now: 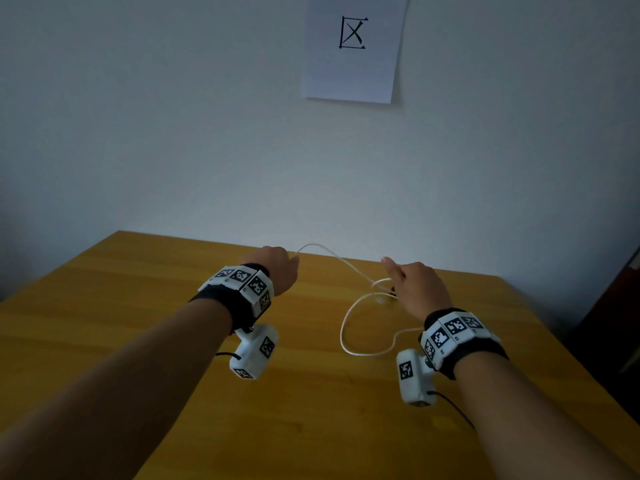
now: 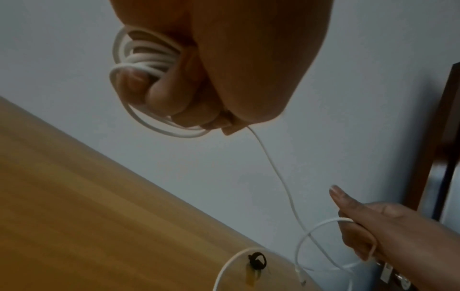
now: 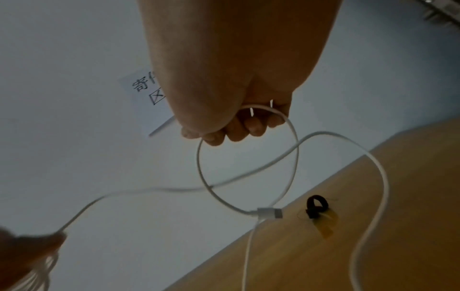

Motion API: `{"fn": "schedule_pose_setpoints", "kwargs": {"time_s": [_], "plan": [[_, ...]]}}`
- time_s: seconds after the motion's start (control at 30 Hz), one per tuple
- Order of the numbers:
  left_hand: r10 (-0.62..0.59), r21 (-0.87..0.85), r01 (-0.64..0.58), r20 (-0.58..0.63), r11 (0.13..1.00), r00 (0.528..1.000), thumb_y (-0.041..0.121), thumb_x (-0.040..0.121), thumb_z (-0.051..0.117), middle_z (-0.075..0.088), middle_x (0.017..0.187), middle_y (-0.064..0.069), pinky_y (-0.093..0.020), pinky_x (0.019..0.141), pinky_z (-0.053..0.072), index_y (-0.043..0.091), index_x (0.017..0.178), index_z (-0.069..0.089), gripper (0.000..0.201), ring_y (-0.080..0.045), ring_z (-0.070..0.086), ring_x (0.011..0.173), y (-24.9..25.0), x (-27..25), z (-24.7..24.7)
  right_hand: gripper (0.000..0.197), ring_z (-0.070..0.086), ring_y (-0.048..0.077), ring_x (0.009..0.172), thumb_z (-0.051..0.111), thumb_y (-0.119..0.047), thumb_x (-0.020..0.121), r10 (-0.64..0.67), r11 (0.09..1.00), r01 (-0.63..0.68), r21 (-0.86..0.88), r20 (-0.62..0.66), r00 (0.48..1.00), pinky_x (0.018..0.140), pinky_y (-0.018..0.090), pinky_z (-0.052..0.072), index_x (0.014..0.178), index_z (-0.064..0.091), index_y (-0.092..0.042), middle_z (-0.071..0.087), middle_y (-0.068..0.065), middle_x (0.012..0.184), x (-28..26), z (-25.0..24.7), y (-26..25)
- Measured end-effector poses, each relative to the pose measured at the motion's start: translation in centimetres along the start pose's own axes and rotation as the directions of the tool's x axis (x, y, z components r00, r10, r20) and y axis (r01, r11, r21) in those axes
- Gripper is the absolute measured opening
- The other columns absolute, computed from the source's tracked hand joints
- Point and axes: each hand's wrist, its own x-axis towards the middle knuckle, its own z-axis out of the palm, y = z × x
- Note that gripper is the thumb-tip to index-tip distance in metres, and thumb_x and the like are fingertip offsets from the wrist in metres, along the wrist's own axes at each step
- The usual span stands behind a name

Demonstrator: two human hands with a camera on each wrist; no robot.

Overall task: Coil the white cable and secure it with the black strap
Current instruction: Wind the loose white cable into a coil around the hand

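Observation:
My left hand [image 1: 277, 268] is raised over the wooden table [image 1: 138, 306] and grips several coiled turns of the white cable [image 2: 144, 59] in its fist. From there a free strand [image 1: 332, 258] runs across to my right hand [image 1: 412, 289], whose curled fingers [image 3: 239, 130] hold one loose loop [image 3: 248, 177]. The white plug end [image 3: 270, 213] dangles below that loop. More slack lies in a curve on the table [image 1: 346, 327]. The black strap [image 3: 316, 205], rolled into a small ring, rests on the table under my right hand, on a yellowish tape patch.
A paper sign [image 1: 353, 46] hangs on the pale wall behind the table. Dark furniture [image 1: 616, 306] stands past the table's right edge. Camera units hang below both wrists.

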Motion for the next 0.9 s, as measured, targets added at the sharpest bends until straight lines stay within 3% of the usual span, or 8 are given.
{"fn": "schedule_pose_setpoints", "kwargs": {"time_s": [0.03, 0.1, 0.2, 0.37, 0.53, 0.77, 0.83, 0.9], "plan": [[-0.015, -0.001, 0.015, -0.002, 1.000, 1.000, 0.031, 0.104, 0.021, 0.055, 0.077, -0.007, -0.031, 0.052, 0.040, 0.004, 0.103, 0.056, 0.044, -0.021, 0.055, 0.065, -0.1, -0.1, 0.0, 0.070, 0.039, 0.019, 0.043, 0.032, -0.058, 0.105, 0.025, 0.998, -0.025, 0.052, -0.010, 1.000, 0.049, 0.030, 0.032, 0.053, 0.041, -0.013, 0.044, 0.004, 0.048, -0.1, 0.0, 0.2], [-0.060, -0.018, 0.060, -0.013, 0.998, 0.998, 0.030, 0.103, 0.024, 0.052, 0.072, -0.004, -0.027, 0.048, 0.034, 0.006, 0.094, 0.057, 0.042, -0.018, 0.050, 0.059, -0.2, 0.1, 0.2, 0.064, 0.036, 0.020, 0.047, 0.034, -0.053, 0.107, 0.045, 0.984, -0.043, 0.170, -0.005, 0.999, 0.052, 0.030, 0.029, 0.056, 0.038, -0.015, 0.038, 0.002, 0.051, -0.2, 0.2, 0.6], [-0.106, -0.087, 0.104, -0.018, 0.991, 0.994, 0.038, 0.102, 0.031, 0.058, 0.073, -0.004, -0.029, 0.055, 0.041, 0.010, 0.072, 0.053, 0.046, -0.018, 0.055, 0.062, 0.1, 0.1, 0.7, 0.056, 0.040, 0.019, 0.058, 0.038, -0.049, 0.108, 0.024, 0.928, -0.045, 0.370, 0.062, 0.998, 0.064, 0.033, 0.034, 0.064, 0.043, -0.014, 0.040, 0.005, 0.061, -0.5, 0.3, 0.8], [-0.081, -0.064, 0.087, 0.082, 0.994, 0.993, 0.035, 0.100, 0.037, 0.055, 0.067, -0.003, -0.027, 0.052, 0.040, 0.012, 0.067, 0.050, 0.043, -0.017, 0.051, 0.057, 0.7, 0.2, 1.3, 0.052, 0.042, 0.024, 0.072, 0.042, -0.043, 0.108, 0.033, 0.761, -0.063, 0.646, 0.059, 0.998, 0.075, 0.038, 0.036, 0.064, 0.046, -0.015, 0.043, 0.013, 0.074, -0.6, 0.5, 0.3], [-0.085, -0.044, 0.089, 0.100, 0.995, 0.991, 0.032, 0.099, 0.041, 0.054, 0.067, -0.002, -0.027, 0.053, 0.041, 0.012, 0.066, 0.051, 0.039, -0.017, 0.051, 0.057, 1.0, 0.1, 1.5, 0.055, 0.041, 0.021, 0.061, 0.043, -0.037, 0.109, 0.117, 0.557, -0.138, 0.819, 0.087, 0.989, 0.069, 0.037, 0.036, 0.058, 0.045, -0.016, 0.043, 0.002, 0.060, 0.0, 0.7, 0.0], [-0.128, -0.017, 0.129, 0.077, 0.991, 0.989, 0.036, 0.097, 0.044, 0.059, 0.068, -0.001, -0.026, 0.053, 0.043, 0.012, 0.068, 0.055, 0.039, -0.017, 0.056, 0.060, 0.7, -0.2, 1.7, 0.058, 0.042, 0.023, 0.061, 0.046, -0.014, 0.105, 0.051, 0.268, -0.246, 0.931, 0.242, 0.969, 0.073, 0.037, 0.037, 0.047, 0.035, -0.014, 0.032, 0.000, 0.048, -1.0, -0.3, -0.8], [-0.125, 0.004, 0.125, 0.096, 0.992, 0.988, 0.037, 0.098, 0.044, 0.058, 0.068, -0.001, -0.026, 0.052, 0.042, 0.012, 0.069, 0.055, 0.040, -0.016, 0.055, 0.059, 0.7, -0.3, 1.8, 0.061, 0.043, 0.022, 0.059, 0.048, -0.018, 0.105, 0.092, 0.278, -0.262, 0.924, 0.246, 0.965, 0.073, 0.037, 0.038, 0.045, 0.038, -0.017, 0.035, -0.002, 0.046, -0.9, -0.2, -0.9], [-0.121, -0.004, 0.122, 0.129, 0.992, 0.984, 0.037, 0.099, 0.044, 0.055, 0.067, -0.001, -0.026, 0.050, 0.039, 0.011, 0.070, 0.054, 0.040, -0.015, 0.051, 0.057, 0.8, -0.5, 1.9, 0.059, 0.043, 0.021, 0.059, 0.046, -0.027, 0.108, 0.189, 0.388, -0.273, 0.880, 0.213, 0.959, 0.068, 0.037, 0.039, 0.050, 0.042, -0.018, 0.041, -0.003, 0.049, -0.5, 0.2, -0.8]]}}
